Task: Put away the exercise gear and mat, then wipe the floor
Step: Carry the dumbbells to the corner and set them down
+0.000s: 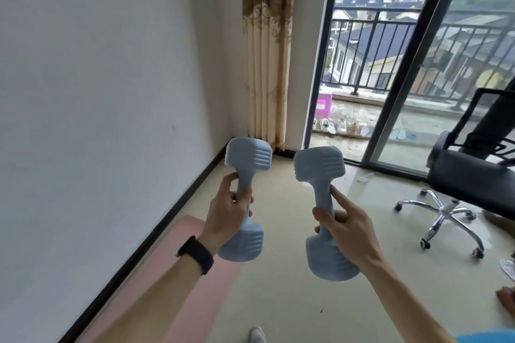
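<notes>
Left hand (pixel 227 211): we see it wrapped round the handle of the left dumbbell (pixel 245 198), thumb on the near side; a black wristband (pixel 196 255) sits on the wrist.
Right hand (pixel 348 227): gripping the handle of the right dumbbell (pixel 323 211), index finger laid straight along the shaft.
Dumbbells: both pale blue, held roughly upright in the air, a little apart, not touching each other.
Mat (pixel 178 281): pink, flat on the floor (pixel 292 301) along the left wall, below and behind our left forearm.
Office chair (pixel 457 189): black, on a chrome wheeled base, well off to the right.
Beyond: a patterned curtain (pixel 266 50) in the corner, a sliding glass door (pixel 412 64) onto a balcony.
</notes>
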Action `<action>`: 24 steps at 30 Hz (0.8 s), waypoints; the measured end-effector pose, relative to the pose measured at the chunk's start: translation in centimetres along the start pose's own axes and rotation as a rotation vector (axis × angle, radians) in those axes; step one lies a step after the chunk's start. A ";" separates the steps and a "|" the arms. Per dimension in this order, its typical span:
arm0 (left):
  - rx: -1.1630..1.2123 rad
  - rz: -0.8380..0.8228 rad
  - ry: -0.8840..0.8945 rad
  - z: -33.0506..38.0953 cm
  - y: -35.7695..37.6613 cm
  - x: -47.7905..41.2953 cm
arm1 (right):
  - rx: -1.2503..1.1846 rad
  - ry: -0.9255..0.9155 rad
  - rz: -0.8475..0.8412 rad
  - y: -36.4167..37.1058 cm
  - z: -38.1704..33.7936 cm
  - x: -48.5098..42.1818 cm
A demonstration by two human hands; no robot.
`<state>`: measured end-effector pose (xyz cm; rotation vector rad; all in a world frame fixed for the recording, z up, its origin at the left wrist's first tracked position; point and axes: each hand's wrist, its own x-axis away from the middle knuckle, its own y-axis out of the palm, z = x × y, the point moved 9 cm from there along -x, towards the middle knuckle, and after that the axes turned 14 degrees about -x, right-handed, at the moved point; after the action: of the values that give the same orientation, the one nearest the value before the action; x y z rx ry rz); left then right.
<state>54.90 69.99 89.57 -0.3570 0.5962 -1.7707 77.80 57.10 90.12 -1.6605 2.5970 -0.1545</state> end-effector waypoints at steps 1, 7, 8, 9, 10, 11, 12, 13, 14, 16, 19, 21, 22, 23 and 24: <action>0.000 -0.022 -0.013 -0.7 1.1 -2.4 | 0.005 0.020 0.007 0.2 0.7 -2.2; 0.027 -0.120 -0.102 -3.2 4.6 -15.9 | 0.014 0.134 0.066 0.4 3.3 -14.5; 0.032 -0.135 -0.116 -3.3 5.0 -18.1 | 0.012 0.148 0.076 0.2 3.6 -16.2; 0.035 -0.149 -0.128 -3.5 5.3 -20.1 | 0.006 0.161 0.088 0.1 3.8 -17.9; 0.035 -0.161 -0.135 -3.7 5.7 -22.1 | -0.002 0.170 0.100 -0.1 3.9 -19.5; 0.036 -0.171 -0.138 -3.8 6.1 -24.2 | -0.007 0.177 0.110 -0.2 4.0 -21.3; 0.036 -0.178 -0.145 -4.1 6.5 -26.3 | -0.008 0.184 0.115 -0.3 4.1 -23.0; 0.036 -0.184 -0.155 -4.4 7.0 -28.3 | -0.006 0.187 0.121 -0.5 4.4 -24.8; 0.033 -0.190 -0.161 -4.6 7.6 -30.4 | -0.003 0.191 0.128 -0.8 4.7 -26.7; 0.029 -0.207 -0.163 -5.0 8.9 -34.8 | 0.011 0.203 0.140 -1.3 5.4 -30.8; 0.036 -0.212 -0.175 -5.4 10.9 -41.3 | 0.026 0.210 0.131 -2.2 7.0 -37.8; 0.034 -0.212 -0.187 -5.7 12.2 -45.8 | 0.019 0.216 0.114 -2.6 7.9 -42.8; 0.032 -0.211 -0.193 -5.8 12.9 -48.2 | 0.014 0.217 0.105 -2.8 8.4 -45.5; 0.032 -0.209 -0.198 -5.8 13.4 -50.6 | 0.010 0.217 0.098 -3.1 8.6 -48.1; 0.027 -0.203 -0.199 -5.8 14.0 -52.9 | 0.008 0.220 0.090 -3.4 8.8 -50.7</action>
<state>77.77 119.15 80.32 -0.5850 0.4052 -1.9064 103.03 101.25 81.38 -1.6037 2.8181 -0.3615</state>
